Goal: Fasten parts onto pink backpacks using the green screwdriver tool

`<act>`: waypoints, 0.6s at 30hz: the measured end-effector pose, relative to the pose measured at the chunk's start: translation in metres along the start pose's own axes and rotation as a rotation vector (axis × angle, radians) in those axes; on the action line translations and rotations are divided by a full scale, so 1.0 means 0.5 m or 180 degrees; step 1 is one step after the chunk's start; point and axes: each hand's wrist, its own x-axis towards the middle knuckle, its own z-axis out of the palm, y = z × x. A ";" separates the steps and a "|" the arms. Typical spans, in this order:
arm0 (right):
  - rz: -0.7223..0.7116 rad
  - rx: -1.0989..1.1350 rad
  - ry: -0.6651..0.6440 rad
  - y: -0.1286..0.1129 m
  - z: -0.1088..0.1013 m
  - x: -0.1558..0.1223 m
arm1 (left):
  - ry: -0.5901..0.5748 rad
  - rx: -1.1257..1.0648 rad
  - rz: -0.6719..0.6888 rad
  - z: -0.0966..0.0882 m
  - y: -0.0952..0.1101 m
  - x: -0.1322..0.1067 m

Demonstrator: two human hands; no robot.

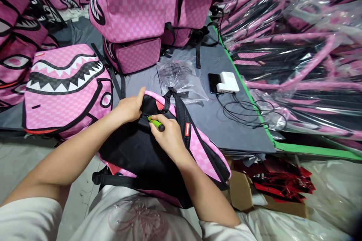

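A pink and black backpack (158, 158) leans against me at the table's edge, its black back panel facing up. My left hand (130, 108) grips the upper edge of this backpack, one finger stretched along the rim and the others partly hidden. In my right hand (168, 133) is a small bright green tool with a dark end (155, 123); its exact kind is unclear. The tool's tip is close to the black fabric near the top, beside my left fingers. A black shoulder strap (183, 116) with a red label runs along the right side.
A pink shark-mouth backpack (66, 90) lies at left. More pink checked backpacks (135, 15) stand at the back. A clear plastic bag (181, 79), a phone (214, 83) and a white charger (228, 82) with cables lie on the grey table (234, 131). Plastic-wrapped backpacks (296, 60) are piled right.
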 end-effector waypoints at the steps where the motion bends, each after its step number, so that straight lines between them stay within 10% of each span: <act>1: -0.0008 -0.0051 0.0016 0.000 -0.001 0.000 | 0.0005 0.0001 0.0013 0.001 -0.001 0.000; 18: 0.0165 0.0009 0.0132 -0.005 0.004 -0.001 | -0.0050 0.0061 0.0064 0.002 -0.005 0.005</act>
